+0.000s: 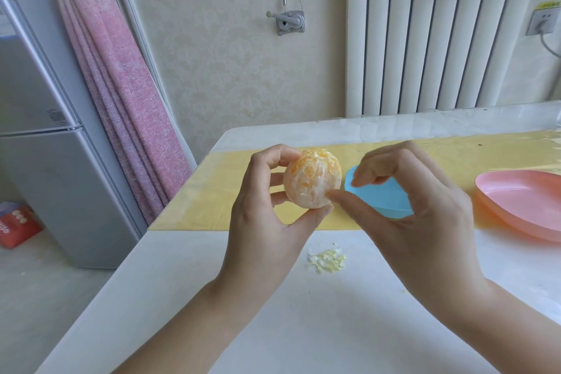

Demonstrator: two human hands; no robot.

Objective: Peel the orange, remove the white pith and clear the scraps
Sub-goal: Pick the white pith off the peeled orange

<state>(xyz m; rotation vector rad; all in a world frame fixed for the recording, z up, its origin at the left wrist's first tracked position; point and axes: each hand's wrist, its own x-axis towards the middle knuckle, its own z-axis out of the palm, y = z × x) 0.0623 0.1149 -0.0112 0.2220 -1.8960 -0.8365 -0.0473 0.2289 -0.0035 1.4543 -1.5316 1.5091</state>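
Observation:
A peeled orange (pixel 312 179), streaked with white pith, is held above the table in my left hand (pixel 267 206), fingers and thumb curled round it. My right hand (pixel 406 200) is just right of the fruit, its thumb tip touching the orange's lower right side and its forefinger bent above, apart from the fruit. I cannot tell whether it pinches any pith. A small heap of pale pith scraps (pixel 327 260) lies on the white table (pixel 182 297) below the hands.
A blue dish (pixel 379 197) stands behind my right hand on the yellow mat (pixel 212 191). A pink oval plate (pixel 525 200) sits at the right edge. A grey fridge (pixel 45 130) and pink curtain stand to the left.

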